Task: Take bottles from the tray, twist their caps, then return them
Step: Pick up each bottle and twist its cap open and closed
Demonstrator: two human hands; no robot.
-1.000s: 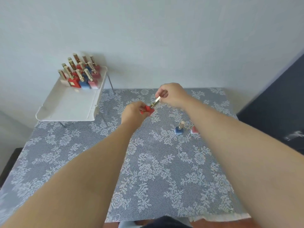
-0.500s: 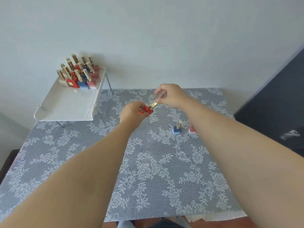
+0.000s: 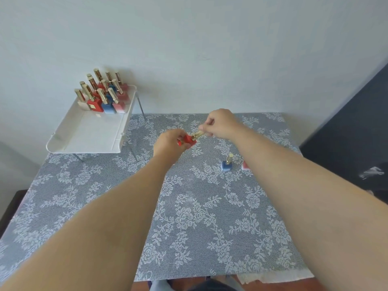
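Red bottle (image 3: pixel 187 140) held above the tabletop (image 3: pixel 210 206), my left hand (image 3: pixel 169 141) gripping its body, my right hand (image 3: pixel 220 123) pinching the gold cap (image 3: pixel 198 134) mid-twist. Next, I judge, it returns to the white tray (image 3: pixel 88 141). Two more bottles (image 3: pixel 226 164) stand nearby.

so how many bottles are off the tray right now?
3: a red gold-capped bottle held between both hands, a blue gold-capped bottle standing on the lace tablecloth, and a pink bottle beside it, partly hidden by the right forearm.
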